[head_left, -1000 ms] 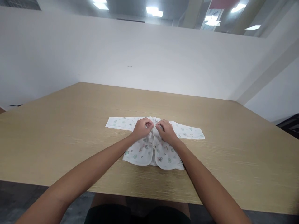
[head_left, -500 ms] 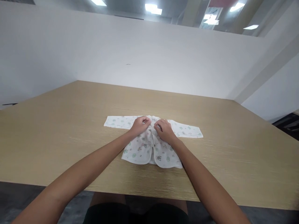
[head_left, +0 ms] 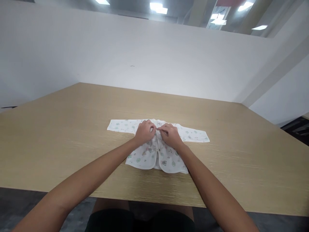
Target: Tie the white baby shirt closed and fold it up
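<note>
Fingers (head_left: 161, 129) meet at the upper front edges of a small white printed garment (head_left: 144, 158), lying flat at the middle of a wood-toned table (head_left: 72, 145), toward its near edge. The left hand (head_left: 145, 131) is curled, thumb and fingertips closed in a pinch on the cloth; the right hand (head_left: 170, 135) sets its extended index finger against that same spot, though whether it also grips fabric cannot be told. The pairing suggests one hand steadies the edge while the other works it. Below, a pale fastener (head_left: 157, 150) joins the front panels, which part toward the near hem, and both sleeves reach straight out left and right, an arrangement that likely keeps the front seam within easy reach. A neck label (head_left: 159, 123) at the far side carries dark marks too small to read; the print shows little figures and green motifs, with no legible brand. Beyond the table's far edge rises a plain white wall (head_left: 145, 51).
</note>
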Tool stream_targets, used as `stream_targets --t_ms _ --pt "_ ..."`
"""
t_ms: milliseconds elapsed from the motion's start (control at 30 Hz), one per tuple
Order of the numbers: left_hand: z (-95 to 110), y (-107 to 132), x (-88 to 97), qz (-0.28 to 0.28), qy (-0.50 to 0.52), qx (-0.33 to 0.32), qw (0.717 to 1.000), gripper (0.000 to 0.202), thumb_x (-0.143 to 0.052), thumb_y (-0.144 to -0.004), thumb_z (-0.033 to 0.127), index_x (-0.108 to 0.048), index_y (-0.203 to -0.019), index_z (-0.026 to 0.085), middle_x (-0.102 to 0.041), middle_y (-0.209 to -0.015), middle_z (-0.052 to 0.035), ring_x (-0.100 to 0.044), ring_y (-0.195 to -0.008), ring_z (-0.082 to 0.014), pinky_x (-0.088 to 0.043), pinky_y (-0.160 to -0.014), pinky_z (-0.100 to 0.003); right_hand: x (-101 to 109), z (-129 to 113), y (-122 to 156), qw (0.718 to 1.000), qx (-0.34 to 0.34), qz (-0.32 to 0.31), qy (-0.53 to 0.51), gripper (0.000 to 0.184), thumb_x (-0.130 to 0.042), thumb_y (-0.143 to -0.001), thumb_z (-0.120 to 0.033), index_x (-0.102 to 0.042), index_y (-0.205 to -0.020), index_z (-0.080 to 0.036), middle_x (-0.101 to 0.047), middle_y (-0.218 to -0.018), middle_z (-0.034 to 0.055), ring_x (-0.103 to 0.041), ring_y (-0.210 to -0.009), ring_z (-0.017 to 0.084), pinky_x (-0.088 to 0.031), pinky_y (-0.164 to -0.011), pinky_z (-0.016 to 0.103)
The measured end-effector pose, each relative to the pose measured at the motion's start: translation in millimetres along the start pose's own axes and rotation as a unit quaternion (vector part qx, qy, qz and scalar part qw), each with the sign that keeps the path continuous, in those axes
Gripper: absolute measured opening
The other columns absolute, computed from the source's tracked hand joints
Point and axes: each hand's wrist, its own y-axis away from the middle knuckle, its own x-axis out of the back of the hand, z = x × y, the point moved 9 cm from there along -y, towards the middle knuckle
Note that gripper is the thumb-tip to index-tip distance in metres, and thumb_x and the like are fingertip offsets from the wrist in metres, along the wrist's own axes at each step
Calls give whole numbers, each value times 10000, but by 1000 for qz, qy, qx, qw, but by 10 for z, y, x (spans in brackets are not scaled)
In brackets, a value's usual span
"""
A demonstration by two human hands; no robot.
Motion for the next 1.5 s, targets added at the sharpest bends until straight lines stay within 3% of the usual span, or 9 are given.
stream_targets --t_ms 167,333,500,567,633,833,1067,1300,1500 --pt "78 188 -42 -59 -168 -83 981 308 -467 -1021 300 -661 -1227 180 -654 -1305 -102 -562 -1179 -310 -444 -954 -499 -53 -7 15 999 17 -33 24 326 -540 -1004 -144 -804 -1161 -255 -704 -1114 62 -600 -1089 244 -423 -933 424" --pt "68 292 -16 -71 -178 -98 977 375 -442 -1060 354 -600 -1361 197 -581 -1468 -110 -524 -1294 -301 -434 -1034 -495 -6 -32 13 999 35 -25 23 365 -503 -1002 -136 -771 -1224 -244 -674 -1195 88 -576 -1149 265 -397 -966 460" --pt "70 264 75 -60 -107 -73 990 294 -527 -1011 314 -680 -1237 207 -671 -1311 -74 -553 -1237 -272 -422 -1020 -470 239 -97 18 998 28 26 -40 255 -545 -959 -159 -728 -1132 -192 -669 -1162 84 -591 -1106 229 -441 -956 395" --pt "110 274 120 -53 -82 -75 992 246 -553 -992 306 -726 -1148 224 -700 -1220 -56 -565 -1196 -265 -397 -1003 -476 235 -109 35 999 -7 -15 -48 91 -608 -940 -222 -690 -937 -184 -672 -975 51 -597 -904 189 -453 -808 339" --pt "167 292 160 -47 -61 -81 994 207 -582 -976 308 -766 -1046 244 -716 -1141 -42 -573 -1161 -258 -363 -991 -484 180 -141 74 996 -40 -74 -40 170 -684 -913 -304 -626 -809 -181 -640 -833 19 -546 -754 158 -410 -691 310" --pt "329 327 149 -74 -37 -96 992 209 -623 -931 278 -783 -801 243 -710 -953 -38 -586 -1003 -226 -311 -918 -461 76 -266 138 988 -64 -136 -29 254 -806 -813 -347 -621 -780 -176 -658 -831 2 -552 -752 144 -397 -677 292" --pt "312 329 89 -89 -35 -86 992 193 -627 -914 263 -788 -808 245 -692 -920 -36 -582 -969 -221 -292 -871 -445 57 -214 120 985 -81 -147 -36 82 -694 -759 -116 -695 -812 -178 -679 -864 5 -585 -790 147 -422 -719 289" --pt "270 318 68 -94 -25 -76 992 173 -639 -892 249 -810 -866 259 -664 -888 -39 -572 -958 -225 -308 -857 -440 62 -224 136 987 -87 -127 -37 223 -739 -874 -379 -671 -813 -176 -691 -899 29 -576 -795 158 -413 -709 305" --pt "223 308 40 -102 -1 -68 992 165 -637 -886 249 -802 -896 247 -690 -899 -42 -603 -973 -236 -348 -876 -435 27 -164 152 988 -97 -114 -46 125 -738 -833 -280 -674 -821 -173 -690 -915 36 -566 -784 155 -405 -704 297"
